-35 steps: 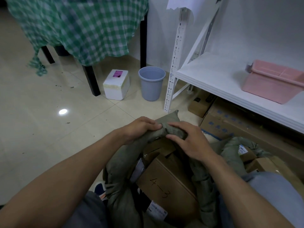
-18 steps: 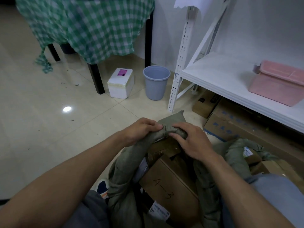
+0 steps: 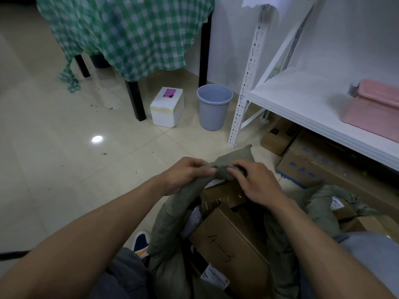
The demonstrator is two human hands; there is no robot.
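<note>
The olive-green sack (image 3: pixel 170 219) stands in the lower middle of the frame, between my forearms. Its mouth is bunched into a thick roll just above centre. My left hand (image 3: pixel 185 175) grips that roll from the left, fingers curled over the cloth. My right hand (image 3: pixel 257 184) holds it from the right, fingertips pinching the fabric where the bunch is tightest. Both hands are closed on the sack, nearly touching each other.

Inside the opening a cardboard box (image 3: pixel 228 244) marked in pen fills the sack, with smaller parcels wedged beside it.

I judge the step to be working the rolled rim. To do it well I should move the cloth a little at a time, one hand anchoring while the other turns. I should pull along the rim and not upward, so the load does not tip. The box corner sits close under my right wrist and could snag the weave, so I want slack there first.

A second green sack (image 3: pixel 321 206) slumps at the right, with more cartons behind it under the white shelf (image 3: pixel 302 100), which carries a pink tub (image 3: pixel 375 108). Above centre on the tiled floor stand a grey bin (image 3: pixel 212 106) and a white foam box (image 3: pixel 167 106), near a table draped in green check cloth (image 3: pixel 129 33) at the upper left.
</note>
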